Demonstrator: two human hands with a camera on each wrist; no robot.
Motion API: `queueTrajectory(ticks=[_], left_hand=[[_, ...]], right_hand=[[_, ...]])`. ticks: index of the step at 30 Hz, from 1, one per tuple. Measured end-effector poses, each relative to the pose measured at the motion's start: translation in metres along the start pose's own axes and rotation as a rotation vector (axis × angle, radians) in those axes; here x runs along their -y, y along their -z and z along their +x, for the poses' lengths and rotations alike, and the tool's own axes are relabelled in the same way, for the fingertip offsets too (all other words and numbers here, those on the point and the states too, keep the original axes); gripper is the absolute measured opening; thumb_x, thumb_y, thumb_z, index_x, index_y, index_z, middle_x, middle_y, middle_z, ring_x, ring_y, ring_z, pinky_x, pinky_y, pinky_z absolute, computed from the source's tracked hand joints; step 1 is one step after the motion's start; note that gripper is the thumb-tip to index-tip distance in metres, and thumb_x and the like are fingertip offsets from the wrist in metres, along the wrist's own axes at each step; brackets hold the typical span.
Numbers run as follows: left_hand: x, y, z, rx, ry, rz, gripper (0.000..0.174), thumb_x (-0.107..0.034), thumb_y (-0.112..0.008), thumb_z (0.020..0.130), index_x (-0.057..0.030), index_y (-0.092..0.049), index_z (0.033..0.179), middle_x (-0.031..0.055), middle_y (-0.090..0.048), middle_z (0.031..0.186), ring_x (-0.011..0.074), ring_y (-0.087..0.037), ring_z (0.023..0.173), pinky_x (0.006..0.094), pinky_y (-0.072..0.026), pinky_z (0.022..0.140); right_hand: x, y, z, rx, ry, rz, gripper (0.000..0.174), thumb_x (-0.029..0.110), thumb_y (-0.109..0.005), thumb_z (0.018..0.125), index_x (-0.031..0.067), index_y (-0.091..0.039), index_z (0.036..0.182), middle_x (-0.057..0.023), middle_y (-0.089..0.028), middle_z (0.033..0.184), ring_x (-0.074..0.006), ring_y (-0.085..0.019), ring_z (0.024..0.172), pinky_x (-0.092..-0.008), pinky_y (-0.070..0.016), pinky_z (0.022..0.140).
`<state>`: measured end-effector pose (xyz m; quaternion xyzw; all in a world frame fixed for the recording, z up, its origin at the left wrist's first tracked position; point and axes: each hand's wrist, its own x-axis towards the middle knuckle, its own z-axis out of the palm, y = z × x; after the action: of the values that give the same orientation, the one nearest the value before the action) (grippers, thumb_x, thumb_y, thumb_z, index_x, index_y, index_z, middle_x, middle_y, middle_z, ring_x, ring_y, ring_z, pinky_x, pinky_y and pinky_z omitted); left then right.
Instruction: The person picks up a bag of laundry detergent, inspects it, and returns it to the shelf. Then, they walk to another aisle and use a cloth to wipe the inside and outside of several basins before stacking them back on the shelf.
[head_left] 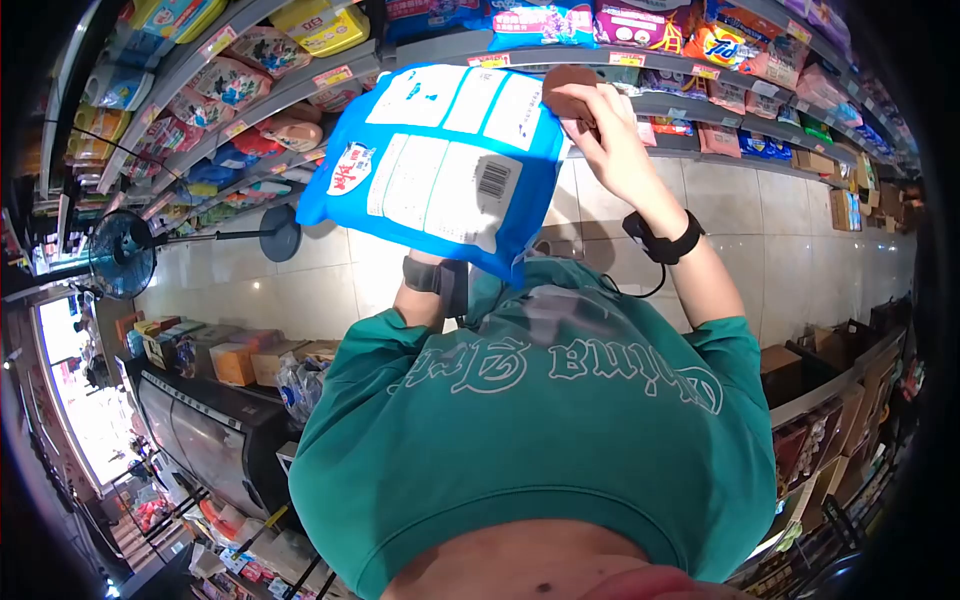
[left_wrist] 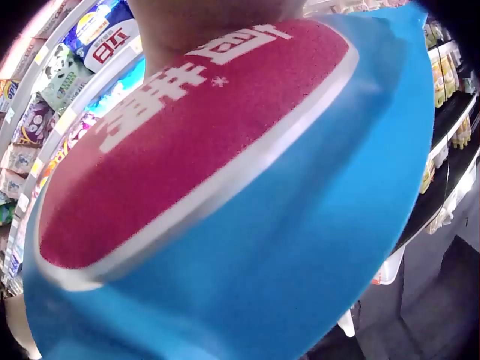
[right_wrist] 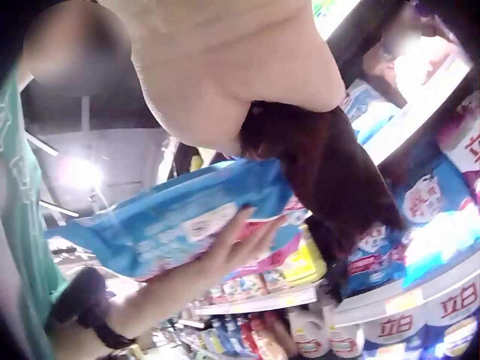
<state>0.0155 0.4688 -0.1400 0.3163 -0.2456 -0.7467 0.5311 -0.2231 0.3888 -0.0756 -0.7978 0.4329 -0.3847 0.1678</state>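
Observation:
A large blue bag with white printed panels (head_left: 400, 180) is tilted in front of the green shirt; its magenta oval label (left_wrist: 195, 142) faces the left wrist camera. Behind the bag, the left hand is hidden in the head view, but the right wrist view catches this left hand (right_wrist: 236, 251) with fingers extended against the bag (right_wrist: 187, 217), supporting it. The right hand (head_left: 608, 130) pinches a dark brown cloth (head_left: 572, 88) at the bag's upper right corner. From the right wrist, that hand (right_wrist: 232, 75) is above the hanging cloth (right_wrist: 322, 165).
Shelves (head_left: 640, 98) of packaged goods curve across the back and left. A fan (head_left: 123, 253) stands at the left above the tiled floor (head_left: 800, 215). Boxes (head_left: 240, 362) and a dark glass-fronted case (head_left: 195, 425) are at lower left, with more shelving at right.

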Motion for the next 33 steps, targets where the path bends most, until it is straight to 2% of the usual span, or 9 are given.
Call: queueTrajectory(ticks=[4,7,8,12,18,24,27,30,33], left_hand=[[-0.003,0.002,-0.009,0.010,-0.005,0.006,0.045,-0.037,-0.047,0.098,-0.0075,-0.045,0.131,0.0104,-0.056,0.120,0.0212,-0.055,0.110,0.0353,-0.0483,0.091],[-0.002,0.000,-0.013,0.018,0.009,0.012,0.045,-0.038,-0.047,0.098,-0.0076,-0.045,0.131,0.0104,-0.056,0.120,0.0212,-0.055,0.110,0.0353,-0.0482,0.091],[-0.001,-0.002,-0.013,0.024,0.011,0.009,0.045,-0.038,-0.047,0.098,-0.0077,-0.045,0.131,0.0104,-0.056,0.120,0.0212,-0.055,0.111,0.0353,-0.0482,0.091],[0.001,-0.003,-0.014,0.043,0.029,0.018,0.046,-0.038,-0.047,0.098,-0.0078,-0.045,0.131,0.0104,-0.056,0.120,0.0212,-0.055,0.111,0.0354,-0.0481,0.092],[0.004,-0.004,-0.012,0.072,0.061,0.026,0.046,-0.039,-0.047,0.097,-0.0081,-0.045,0.131,0.0103,-0.056,0.121,0.0213,-0.055,0.111,0.0354,-0.0480,0.092],[0.002,-0.003,-0.028,0.097,0.082,0.058,0.047,-0.040,-0.047,0.097,-0.0083,-0.044,0.132,0.0102,-0.056,0.121,0.0214,-0.055,0.111,0.0355,-0.0478,0.092],[-0.001,-0.003,-0.039,0.110,0.096,0.082,0.047,-0.040,-0.046,0.097,-0.0084,-0.044,0.132,0.0102,-0.056,0.121,0.0214,-0.055,0.111,0.0355,-0.0478,0.093],[-0.003,-0.003,-0.050,0.116,0.105,0.101,0.047,-0.041,-0.046,0.097,-0.0085,-0.044,0.132,0.0102,-0.056,0.122,0.0214,-0.055,0.112,0.0355,-0.0477,0.093],[-0.004,-0.002,-0.056,0.109,0.109,0.104,0.048,-0.041,-0.046,0.097,-0.0086,-0.044,0.132,0.0101,-0.056,0.122,0.0214,-0.055,0.112,0.0355,-0.0476,0.093]], right_hand=[[0.005,-0.009,-0.002,0.024,-0.152,0.246,0.037,0.012,-0.064,0.086,0.0090,-0.052,0.121,-0.0138,-0.054,0.112,-0.0272,-0.056,0.102,-0.0374,-0.0444,0.090],[0.003,-0.012,0.001,0.071,-0.391,0.652,0.052,0.021,-0.069,0.087,0.0009,-0.042,0.127,-0.0131,-0.056,0.114,-0.0182,-0.058,0.103,-0.0318,-0.0490,0.088],[0.003,-0.009,0.002,0.125,-0.475,0.625,0.064,0.024,-0.074,0.083,-0.0009,-0.036,0.128,-0.0131,-0.056,0.115,-0.0155,-0.057,0.103,-0.0309,-0.0492,0.087],[0.012,-0.016,0.000,0.092,-0.610,0.788,0.067,0.018,-0.077,0.080,-0.0005,-0.034,0.126,-0.0114,-0.056,0.112,-0.0161,-0.057,0.103,-0.0307,-0.0475,0.090],[0.005,-0.025,-0.008,0.014,-0.603,0.876,0.064,0.004,-0.071,0.078,0.0007,-0.031,0.128,-0.0103,-0.051,0.116,-0.0158,-0.054,0.109,-0.0310,-0.0455,0.093],[0.009,-0.005,-0.001,0.053,-0.435,0.932,0.068,-0.001,-0.071,0.075,0.0032,-0.034,0.132,-0.0087,-0.049,0.123,-0.0156,-0.053,0.108,-0.0295,-0.0447,0.093],[0.010,0.004,0.003,0.122,-0.417,1.095,0.064,-0.003,-0.071,0.073,0.0036,-0.041,0.129,-0.0073,-0.050,0.123,-0.0149,-0.053,0.108,-0.0291,-0.0446,0.093],[0.007,0.002,0.002,0.190,-0.424,1.253,0.061,0.001,-0.069,0.078,0.0023,-0.042,0.132,-0.0071,-0.055,0.121,-0.0158,-0.054,0.110,-0.0291,-0.0447,0.095],[0.006,-0.014,-0.002,0.124,-0.476,1.524,0.056,0.000,-0.068,0.081,0.0014,-0.044,0.131,-0.0087,-0.056,0.122,-0.0166,-0.057,0.109,-0.0294,-0.0483,0.092]])
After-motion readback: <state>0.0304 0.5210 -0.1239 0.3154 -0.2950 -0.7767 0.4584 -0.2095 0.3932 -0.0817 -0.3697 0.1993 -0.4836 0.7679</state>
